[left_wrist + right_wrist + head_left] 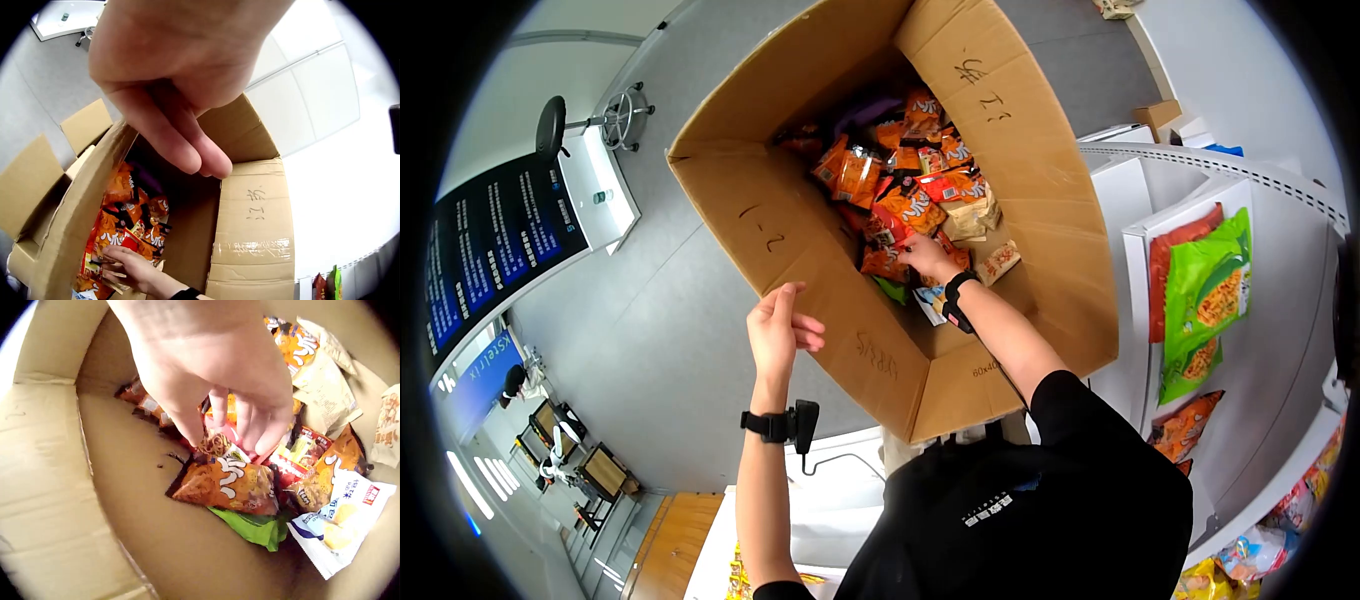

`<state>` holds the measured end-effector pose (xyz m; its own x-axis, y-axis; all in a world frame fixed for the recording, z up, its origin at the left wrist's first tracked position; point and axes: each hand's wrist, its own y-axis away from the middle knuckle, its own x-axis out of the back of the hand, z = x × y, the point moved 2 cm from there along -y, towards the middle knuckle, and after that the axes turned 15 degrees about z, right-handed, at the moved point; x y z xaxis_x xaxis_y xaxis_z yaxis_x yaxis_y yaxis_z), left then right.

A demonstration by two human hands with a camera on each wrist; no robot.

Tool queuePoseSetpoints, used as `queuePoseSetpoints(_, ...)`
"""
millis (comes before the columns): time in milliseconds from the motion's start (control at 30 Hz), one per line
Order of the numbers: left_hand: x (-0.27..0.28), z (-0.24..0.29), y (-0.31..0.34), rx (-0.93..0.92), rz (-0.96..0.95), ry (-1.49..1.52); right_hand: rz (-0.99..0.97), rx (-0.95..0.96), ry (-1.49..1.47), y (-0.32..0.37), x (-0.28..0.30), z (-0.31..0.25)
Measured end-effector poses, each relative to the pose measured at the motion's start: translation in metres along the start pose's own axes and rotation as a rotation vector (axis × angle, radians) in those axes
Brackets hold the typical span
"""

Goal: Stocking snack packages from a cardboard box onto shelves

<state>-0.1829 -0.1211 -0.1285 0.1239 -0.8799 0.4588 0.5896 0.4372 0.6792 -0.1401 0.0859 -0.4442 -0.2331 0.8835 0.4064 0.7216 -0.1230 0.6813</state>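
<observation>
A large cardboard box (775, 225) holds a heap of snack packets, many of them orange with white lettering. Inside it, my right hand (927, 258) reaches down to a red snack packet (887, 228) with a noodle picture. In the right wrist view, the thumb and curled fingers of the right hand (219, 381) stand on either side of that packet, gripping it. Just below lies an orange snack bag (228, 484), with a green packet (250, 528) partly under it. My left hand (773, 330) hangs beside the box's near-left wall, fingers loosely bent, holding nothing.
Beige packets (972, 217) and a white-and-blue packet (344, 522) lie in the box. Its tall walls surround the right forearm. A curved white shelf (1135, 300) with a green snack bag (1212, 275) stands at right. A stool (552, 128) is at far left.
</observation>
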Motion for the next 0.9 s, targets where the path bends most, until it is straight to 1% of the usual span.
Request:
queuePoseSetpoints(33, -0.001, 0.000, -0.001, 0.005, 0.007, -0.001, -0.110, 0.002, 0.068, -0.007, -0.008, 0.002)
queuePoseSetpoints(133, -0.002, -0.003, -0.001, 0.005, 0.035, 0.014, -0.117, -0.012, 0.049, -0.007, -0.026, 0.003)
queuePoseSetpoints(167, -0.003, -0.004, 0.000, -0.002, 0.049, 0.017, -0.088, 0.043, 0.096, -0.006, -0.029, 0.000)
queuePoseSetpoints(300, -0.006, -0.005, 0.001, -0.026, 0.055, -0.005, -0.014, 0.071, 0.120, -0.016, -0.047, 0.013)
queuePoseSetpoints(533, -0.006, -0.010, 0.002, -0.040, 0.041, -0.019, -0.005, 0.023, 0.138, -0.033, -0.051, 0.017)
queuePoseSetpoints(567, -0.006, -0.010, 0.002, -0.037, 0.037, -0.019, 0.080, 0.084, 0.136, -0.034, -0.055, 0.018)
queuePoseSetpoints(767, -0.002, -0.013, 0.002, -0.046, 0.003, -0.004, 0.149, 0.204, 0.155, -0.036, -0.063, 0.024)
queuePoseSetpoints(867, -0.001, -0.013, 0.003, -0.073, -0.003, 0.005, 0.165, 0.209, 0.161, -0.029, -0.053, 0.021)
queuePoseSetpoints(900, -0.001, -0.013, 0.004, -0.076, -0.008, 0.011, 0.201, 0.212, 0.129, -0.028, -0.049, 0.023)
